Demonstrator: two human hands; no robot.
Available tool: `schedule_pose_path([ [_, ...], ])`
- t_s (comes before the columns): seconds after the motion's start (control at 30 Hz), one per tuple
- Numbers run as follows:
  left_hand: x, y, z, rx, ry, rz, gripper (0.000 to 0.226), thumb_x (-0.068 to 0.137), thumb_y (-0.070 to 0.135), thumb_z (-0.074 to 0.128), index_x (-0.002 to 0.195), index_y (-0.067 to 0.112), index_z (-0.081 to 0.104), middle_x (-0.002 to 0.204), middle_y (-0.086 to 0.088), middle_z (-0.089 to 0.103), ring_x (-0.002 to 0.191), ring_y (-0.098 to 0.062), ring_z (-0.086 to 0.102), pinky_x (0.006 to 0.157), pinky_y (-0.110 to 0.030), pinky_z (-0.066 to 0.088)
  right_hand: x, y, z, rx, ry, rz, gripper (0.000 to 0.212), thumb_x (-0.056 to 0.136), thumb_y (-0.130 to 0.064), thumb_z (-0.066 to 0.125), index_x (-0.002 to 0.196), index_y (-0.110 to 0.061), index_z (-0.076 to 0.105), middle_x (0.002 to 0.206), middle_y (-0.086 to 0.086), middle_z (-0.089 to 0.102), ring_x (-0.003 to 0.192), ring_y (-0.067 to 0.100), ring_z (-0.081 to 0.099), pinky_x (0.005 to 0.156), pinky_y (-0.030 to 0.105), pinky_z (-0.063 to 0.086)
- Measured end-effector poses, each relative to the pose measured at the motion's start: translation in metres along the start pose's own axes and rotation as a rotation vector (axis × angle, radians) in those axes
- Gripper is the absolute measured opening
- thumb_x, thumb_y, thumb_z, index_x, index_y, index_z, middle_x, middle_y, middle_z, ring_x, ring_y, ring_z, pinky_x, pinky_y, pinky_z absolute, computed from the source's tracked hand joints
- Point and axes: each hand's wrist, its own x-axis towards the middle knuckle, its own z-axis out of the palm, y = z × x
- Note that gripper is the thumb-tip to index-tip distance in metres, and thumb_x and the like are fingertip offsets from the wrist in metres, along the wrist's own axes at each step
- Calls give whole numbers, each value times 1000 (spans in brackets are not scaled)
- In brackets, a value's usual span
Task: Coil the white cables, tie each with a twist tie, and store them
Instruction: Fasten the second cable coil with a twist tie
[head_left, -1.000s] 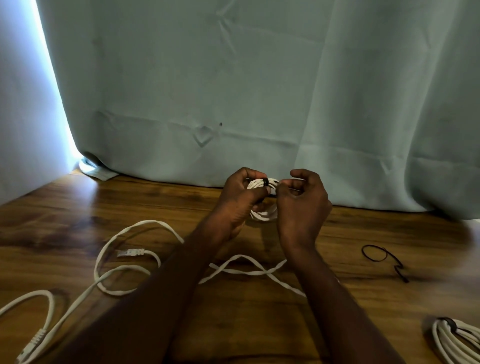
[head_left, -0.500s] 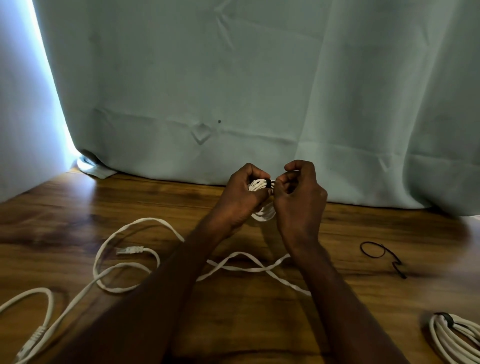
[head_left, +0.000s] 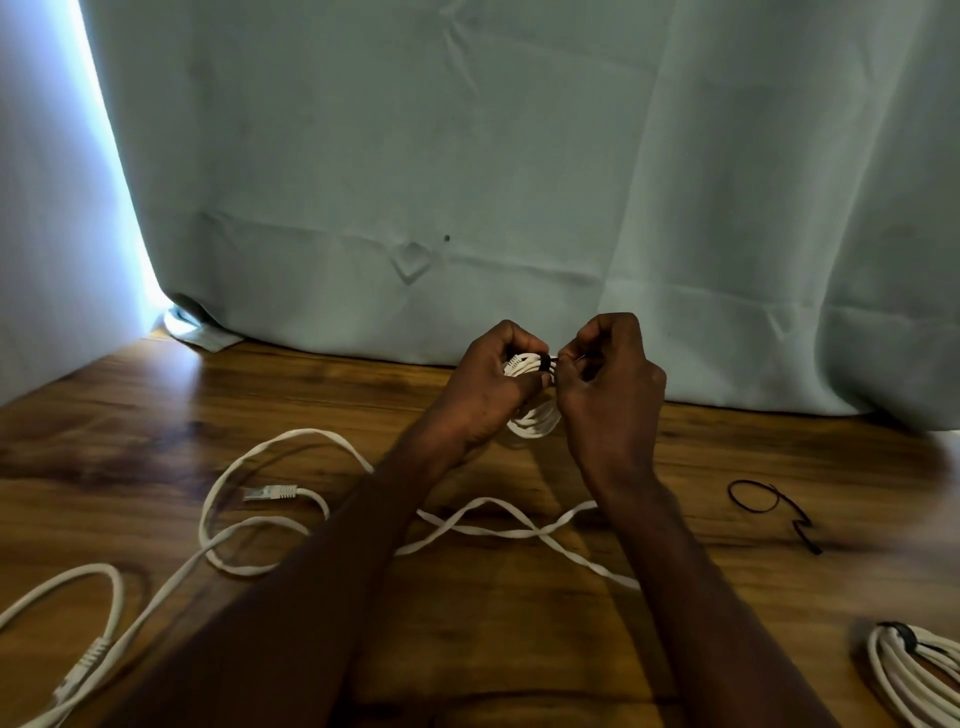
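Two loose white cables (head_left: 218, 525) sprawl over the left and middle of the wooden worktop (head_left: 130, 415), one plug (head_left: 270, 492) lying inside a loop. Toward the far middle, the left hand (head_left: 493, 384) grips a small white coil (head_left: 532, 421) raised off the surface. Touching it, the right hand (head_left: 610, 384) pinches the black twist tie (head_left: 545, 362) wrapped over the coil's top. Farther right lies a spare black tie (head_left: 769, 506), and a tied coil (head_left: 914, 670) sits at the near right corner.

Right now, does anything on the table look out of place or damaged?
Nothing looks damaged. Loose white cables sprawl uncoiled across the wooden table, and a spare black twist tie lies alone at right.
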Motion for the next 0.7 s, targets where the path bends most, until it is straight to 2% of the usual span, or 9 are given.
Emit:
schedule_pose_path([
  [0.07, 0, -1, -2, 7, -3, -10, 23, 90, 2, 73, 110, 9, 64, 101, -6, 67, 82, -13, 65, 60, -22, 54, -1, 1, 1, 16, -11, -5, 29, 88, -4, 76, 106, -16, 56, 90, -2, 67, 76, 7, 66, 68, 23, 57],
  [0.13, -1, -1, -3, 3, -7, -16, 22, 91, 3, 73, 110, 9, 63, 102, -7, 67, 82, -13, 65, 58, -21, 53, -1, 1, 2, 23, -47, -18, 30, 87, -3, 77, 106, -14, 57, 90, -1, 67, 77, 8, 67, 69, 22, 58],
  [0.23, -1, -1, -4, 18, -9, -13, 23, 91, 4, 73, 112, 8, 63, 106, -9, 68, 85, -14, 65, 58, -18, 51, 0, 0, 3, 8, -70, -32, 31, 86, -3, 79, 108, -13, 59, 92, -4, 65, 78, 4, 64, 69, 9, 52],
  [0.3, -1, -1, -3, -6, -3, -19, 24, 91, 3, 73, 113, 7, 63, 108, -11, 67, 85, -13, 65, 57, -18, 50, -2, -3, 4, -10, -54, -24, 33, 85, -1, 79, 111, -13, 61, 92, -7, 63, 78, 2, 62, 68, 5, 48],
  [0.4, 2, -1, 0, -72, 24, -28, 25, 90, 3, 74, 113, 6, 64, 108, -12, 67, 80, -13, 64, 54, -22, 50, -5, -7, 9, -88, 37, 32, 27, 89, -8, 78, 114, -13, 68, 99, -2, 69, 87, 11, 66, 73, 12, 44],
  [0.5, 6, -2, -1, -123, 48, -28, 25, 88, 1, 76, 109, 8, 64, 103, -11, 70, 71, -10, 62, 54, -26, 48, -5, -3, 10, -189, 80, 61, 14, 95, -24, 74, 103, -13, 78, 96, 1, 74, 81, 9, 64, 67, 4, 31],
  [0.63, 6, -5, -4, -136, 56, -37, 25, 89, 3, 75, 111, 8, 64, 107, -15, 70, 72, -9, 63, 56, -27, 47, -7, -2, 14, -166, 43, 29, 11, 96, -19, 74, 101, -11, 80, 95, 4, 76, 82, 12, 67, 74, 16, 43],
  [0.7, 7, -6, -5, -137, 39, -35, 25, 88, 6, 77, 110, 10, 65, 110, -17, 70, 72, -9, 62, 56, -29, 47, -8, -3, 16, -184, 35, 20, 8, 96, -14, 72, 100, -11, 79, 95, 5, 74, 82, 12, 64, 71, 12, 38],
])
